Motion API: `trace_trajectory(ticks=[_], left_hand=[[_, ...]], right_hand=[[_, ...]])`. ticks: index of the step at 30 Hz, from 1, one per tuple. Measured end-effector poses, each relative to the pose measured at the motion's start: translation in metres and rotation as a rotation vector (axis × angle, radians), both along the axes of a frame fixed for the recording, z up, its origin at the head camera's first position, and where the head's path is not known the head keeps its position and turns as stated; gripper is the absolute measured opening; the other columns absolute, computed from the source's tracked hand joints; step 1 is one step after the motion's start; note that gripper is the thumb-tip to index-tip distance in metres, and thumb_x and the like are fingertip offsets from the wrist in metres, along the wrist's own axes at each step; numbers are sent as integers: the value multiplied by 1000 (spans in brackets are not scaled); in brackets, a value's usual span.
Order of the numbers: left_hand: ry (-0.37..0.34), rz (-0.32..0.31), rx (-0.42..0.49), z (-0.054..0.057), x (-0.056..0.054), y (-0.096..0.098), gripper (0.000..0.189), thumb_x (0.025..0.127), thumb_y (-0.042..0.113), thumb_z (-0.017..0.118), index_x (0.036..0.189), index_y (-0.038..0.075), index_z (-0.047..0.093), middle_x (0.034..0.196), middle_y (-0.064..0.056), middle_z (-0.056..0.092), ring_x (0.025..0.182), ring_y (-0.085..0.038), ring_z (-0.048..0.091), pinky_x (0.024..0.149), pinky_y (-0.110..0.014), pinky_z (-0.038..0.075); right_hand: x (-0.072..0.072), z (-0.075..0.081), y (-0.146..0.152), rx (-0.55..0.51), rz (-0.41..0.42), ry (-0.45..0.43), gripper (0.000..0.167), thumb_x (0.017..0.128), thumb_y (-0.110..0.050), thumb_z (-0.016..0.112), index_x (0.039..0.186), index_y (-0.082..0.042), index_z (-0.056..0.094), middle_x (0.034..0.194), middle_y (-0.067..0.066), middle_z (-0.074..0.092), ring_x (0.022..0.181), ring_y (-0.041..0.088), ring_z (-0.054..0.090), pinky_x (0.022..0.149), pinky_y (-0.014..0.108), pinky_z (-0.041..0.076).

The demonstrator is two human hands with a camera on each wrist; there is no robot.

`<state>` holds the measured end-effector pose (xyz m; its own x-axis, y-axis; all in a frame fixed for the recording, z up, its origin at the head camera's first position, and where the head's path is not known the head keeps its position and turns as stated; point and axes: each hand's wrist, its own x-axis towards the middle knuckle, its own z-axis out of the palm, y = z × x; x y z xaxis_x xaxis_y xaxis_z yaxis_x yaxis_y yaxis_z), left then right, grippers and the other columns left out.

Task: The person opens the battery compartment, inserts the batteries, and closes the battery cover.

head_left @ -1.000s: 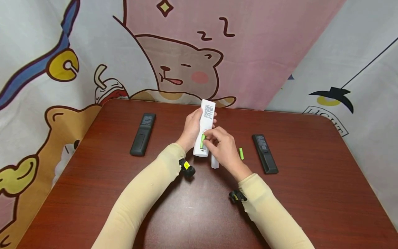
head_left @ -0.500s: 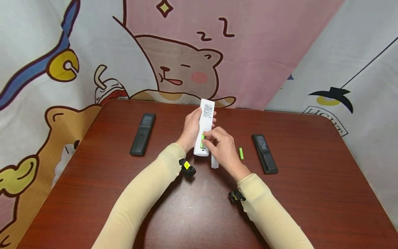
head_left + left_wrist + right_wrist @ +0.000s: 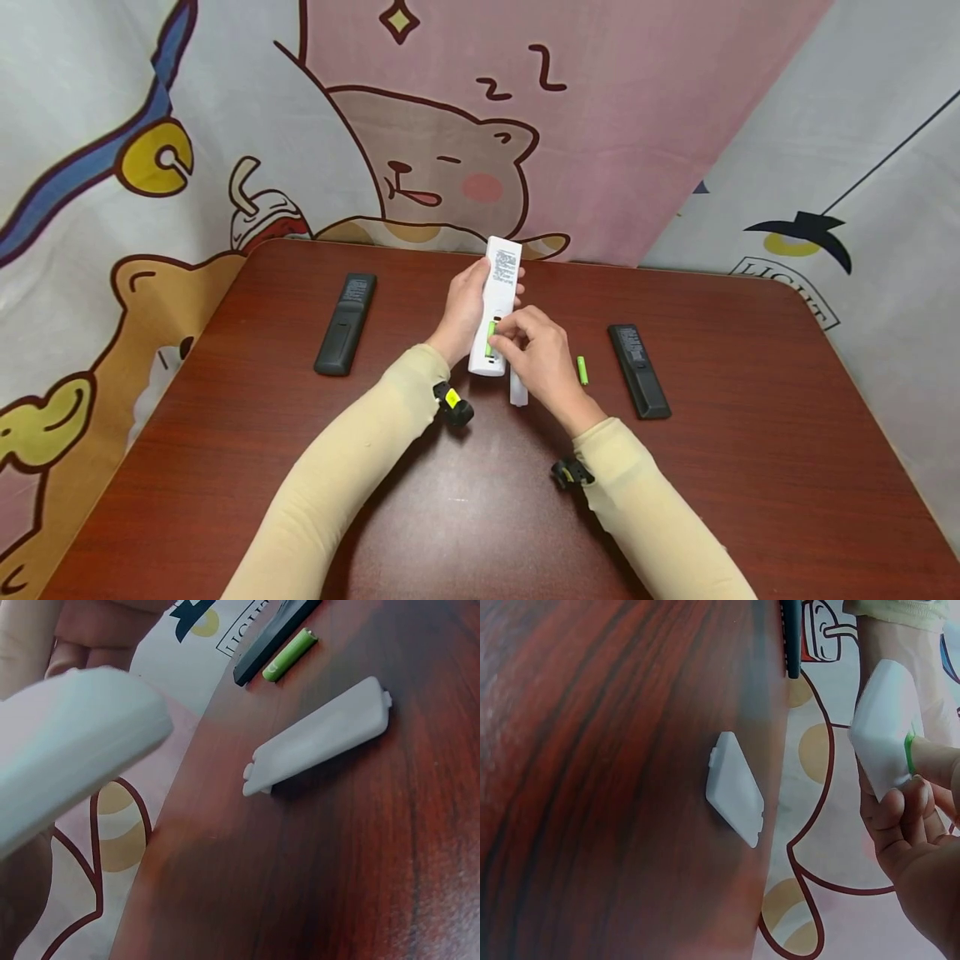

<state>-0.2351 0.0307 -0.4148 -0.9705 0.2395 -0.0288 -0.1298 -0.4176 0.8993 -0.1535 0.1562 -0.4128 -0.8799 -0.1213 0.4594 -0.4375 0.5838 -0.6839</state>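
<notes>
My left hand grips a white remote control above the table, its back turned up and its battery compartment uncovered. In that compartment lies a green battery, pinched between the thumb and fingers of my right hand. The right wrist view shows only a sliver of this battery at the side of the remote. Below the remote, the white battery cover rests on the table. A second green battery lies on the table to the right of my right hand.
One black remote control lies face down on the left of the brown table. Another black remote control lies face down on the right, beyond the loose battery. A printed cloth hangs behind the table.
The white remote has shifted very slightly. A dark slot at the compartment's upper end now shows beside my right fingertips. The cover, loose battery and black remotes stay where they were.
</notes>
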Motion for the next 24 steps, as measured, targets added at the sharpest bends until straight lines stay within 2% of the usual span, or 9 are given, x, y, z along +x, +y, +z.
trace_trajectory(ticks=[3,8,13,20,24], left_hand=[[9,-5,-13,0,0,0,45,113,31,35,137,3,60,108,-8,73,82,-16,70,90,-48,55],[15,-10,-8,0,1,0,45,113,31,36,136,3,61,107,-7,73,85,-16,70,85,-42,57],[16,-16,-16,-1,0,-1,45,113,30,35,137,2,60,108,-7,73,86,-17,70,88,-46,56],[-3,-6,4,-1,-2,-2,45,113,29,34,139,2,59,116,-20,71,79,-21,69,70,-30,57],[5,-3,-4,-2,-3,-3,46,113,30,33,140,1,58,124,-28,66,81,-23,69,71,-29,58]], right_hand=[[0,1,0,4,-2,-11,12,85,-3,83,89,-5,71,84,6,62,71,16,58,63,26,46],[0,2,1,3,-8,-23,13,85,-3,83,88,-5,70,83,6,61,71,16,58,62,25,45],[0,1,2,7,1,-25,14,85,-4,83,88,-6,70,83,6,61,70,16,57,62,25,45],[1,-1,9,1,8,-18,15,84,-2,84,92,-5,71,84,6,62,71,16,59,63,23,46],[3,-3,16,-9,6,-22,16,84,-2,84,94,-5,71,84,5,62,71,15,59,62,23,46]])
